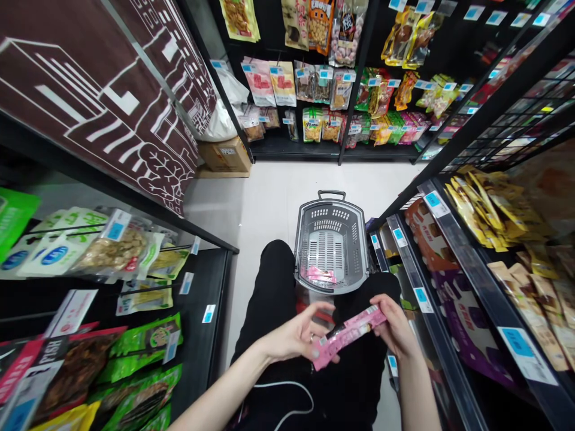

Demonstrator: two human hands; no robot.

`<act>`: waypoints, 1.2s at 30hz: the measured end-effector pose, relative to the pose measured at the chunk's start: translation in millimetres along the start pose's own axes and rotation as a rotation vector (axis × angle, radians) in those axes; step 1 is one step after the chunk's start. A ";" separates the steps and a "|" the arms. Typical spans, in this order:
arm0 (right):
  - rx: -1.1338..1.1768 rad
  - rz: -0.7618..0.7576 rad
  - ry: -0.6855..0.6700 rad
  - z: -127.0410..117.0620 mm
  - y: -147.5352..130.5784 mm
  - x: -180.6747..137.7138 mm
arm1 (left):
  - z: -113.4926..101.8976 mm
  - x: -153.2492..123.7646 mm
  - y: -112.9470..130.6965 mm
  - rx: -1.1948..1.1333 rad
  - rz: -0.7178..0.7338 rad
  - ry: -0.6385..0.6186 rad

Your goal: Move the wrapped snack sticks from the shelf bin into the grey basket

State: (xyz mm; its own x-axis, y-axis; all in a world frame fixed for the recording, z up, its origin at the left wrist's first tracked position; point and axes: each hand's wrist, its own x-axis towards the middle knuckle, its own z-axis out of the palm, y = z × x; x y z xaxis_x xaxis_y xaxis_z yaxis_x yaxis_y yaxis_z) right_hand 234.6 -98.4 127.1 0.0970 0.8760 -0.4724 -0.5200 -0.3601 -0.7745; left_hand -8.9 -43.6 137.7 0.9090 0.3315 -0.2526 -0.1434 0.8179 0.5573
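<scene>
I hold a long pink snack packet (348, 334) with both hands over my lap. My left hand (294, 336) grips its near end, and my right hand (395, 326) holds its far end. Just beyond my hands a grey shopping basket (304, 239) stands on the floor. Another pink packet (320, 275) lies at the basket's near end. My black trousers (274, 287) show below the hands.
Shelves of bagged snacks line both sides: green and white packs (112, 251) at the left, yellow and brown packs (494, 209) at the right. A far rack of hanging snacks (323, 84) closes the aisle. A cardboard box (224, 154) sits at the back left.
</scene>
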 end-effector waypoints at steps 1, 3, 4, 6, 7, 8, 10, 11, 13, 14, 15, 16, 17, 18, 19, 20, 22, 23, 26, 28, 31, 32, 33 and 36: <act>0.033 -0.001 -0.022 -3.6 -1.4 -1.5 | -2.4 -0.3 -0.4 -0.054 0.040 0.043; 0.064 -0.011 -0.068 -9.5 -4.7 -4.6 | -6.8 -0.6 -0.1 -0.128 0.084 0.142; 0.060 -0.020 -0.076 -11.2 -6.0 -5.8 | -8.5 -0.6 0.8 -0.146 0.094 0.194; 0.018 -0.053 -0.031 -11.2 -7.0 -6.7 | -9.8 -0.2 3.9 -0.148 0.113 0.274; -0.016 -0.075 0.021 -9.7 -6.4 -6.2 | -9.4 0.3 6.0 -0.125 0.126 0.289; -0.055 -0.099 0.086 -7.6 -5.0 -5.2 | -8.2 0.9 8.4 -0.084 0.137 0.289; -0.154 -0.139 0.228 -3.6 -0.5 -2.7 | -4.9 2.6 12.8 0.055 0.151 0.302; -0.214 -0.156 0.292 -2.4 2.1 -1.7 | -3.3 3.7 14.5 0.145 0.155 0.336; -0.335 -0.191 0.380 -2.7 6.4 -1.3 | -1.7 6.2 16.4 0.324 0.159 0.455; -0.381 -0.206 0.388 -4.0 7.6 -2.0 | -2.0 7.4 16.6 0.389 0.163 0.520; -0.408 -0.217 0.369 -5.8 8.2 -3.2 | -3.0 8.6 16.5 0.427 0.170 0.574; -0.414 -0.224 0.327 -7.8 8.2 -4.9 | -4.6 9.7 16.0 0.442 0.176 0.611; -0.406 -0.226 0.275 -9.4 7.6 -6.7 | -6.6 10.8 15.4 0.441 0.179 0.633; -0.394 -0.227 0.230 -10.6 6.8 -8.5 | -8.5 11.9 14.7 0.431 0.176 0.645; -0.388 -0.229 0.208 -11.1 5.7 -10.0 | -10.2 13.1 14.0 0.423 0.170 0.651; -0.393 -0.239 0.215 -10.8 4.6 -10.9 | -11.5 14.5 13.5 0.424 0.162 0.656; -0.429 -0.273 0.293 -8.5 2.6 -10.7 | -11.9 17.9 13.4 0.486 0.147 0.676; -0.451 -0.293 0.341 -7.0 1.7 -9.3 | -11.3 19.7 14.0 0.532 0.142 0.688; -0.519 -0.329 0.421 -5.3 0.0 -0.7 | -8.3 23.0 19.7 0.652 0.155 0.731; -0.586 -0.325 0.460 -9.4 -0.1 7.0 | -7.9 21.1 26.4 0.765 0.189 0.771; -0.679 -0.308 0.526 -22.1 2.9 20.8 | -13.3 12.0 37.8 1.224 0.180 0.838; -0.706 -0.302 0.537 -26.3 5.1 26.6 | -16.5 8.2 40.9 1.397 0.142 0.850; -0.733 -0.294 0.538 -29.6 7.9 33.3 | -20.0 4.4 43.3 1.533 0.093 0.854; -0.838 -0.250 0.516 -30.1 19.5 60.4 | -29.3 -4.5 45.0 1.683 -0.019 0.818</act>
State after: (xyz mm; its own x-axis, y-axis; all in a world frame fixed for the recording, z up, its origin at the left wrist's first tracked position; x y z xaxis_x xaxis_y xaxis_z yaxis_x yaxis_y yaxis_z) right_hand 255.9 -62.2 70.8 0.5792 0.7829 -0.2273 0.3082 -0.4684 -0.8280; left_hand -30.9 5.5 140.8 0.4439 0.8602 -0.2510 0.8127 -0.2684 0.5171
